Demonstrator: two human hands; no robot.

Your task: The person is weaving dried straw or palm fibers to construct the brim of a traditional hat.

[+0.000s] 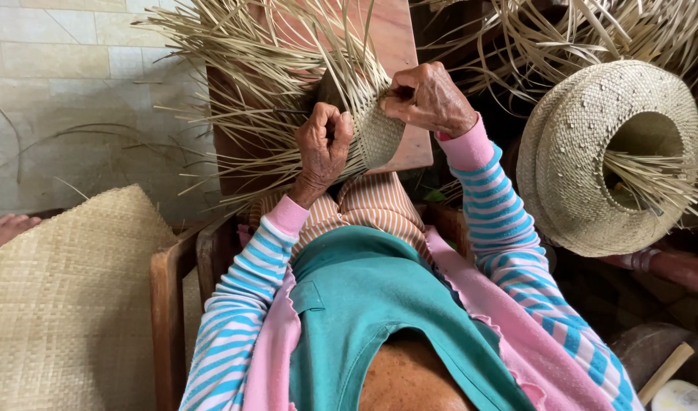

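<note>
We look down over a pale tiled floor (60, 84) on the left and a dim, cluttered corner on the right, with a reddish wooden desk (391, 38) straight ahead. The half-woven straw piece (379, 133) sits at the desk's near edge, just above our lap, its finished band curving between both hands while its loose strands (242, 68) fan up and to the left, so its long axis runs from lower right to upper left. Our left hand (324, 144) is curled shut, pinching strands at the weave's left rim; our right hand (429, 99) is bent over the top right edge, fingers pressed together on a strand. A woven mat (67, 297) fills the lower left beside a wooden chair arm (170, 304), and a finished straw hat (592, 152) lies near our right sleeve, leaving little free room on either side
</note>
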